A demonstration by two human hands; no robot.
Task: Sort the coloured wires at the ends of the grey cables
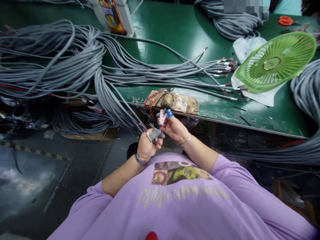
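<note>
1 left hand (146,145) grips cable ends (147,133) before the desk (170,25); right fingers (172,122) pinch coloured wires (162,127), best kept apart!

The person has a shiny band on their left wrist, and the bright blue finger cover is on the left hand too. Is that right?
Not quite: the head view shows the blue finger cover on the right hand. You're right about the shiny band.

Smooth, matt plastic sheathes the cables (105,96); the desk (165,20) is glossy, the fan (272,63) shiny plastic, the brown block (186,103) rough, the shirt (175,213) cloth.
</note>
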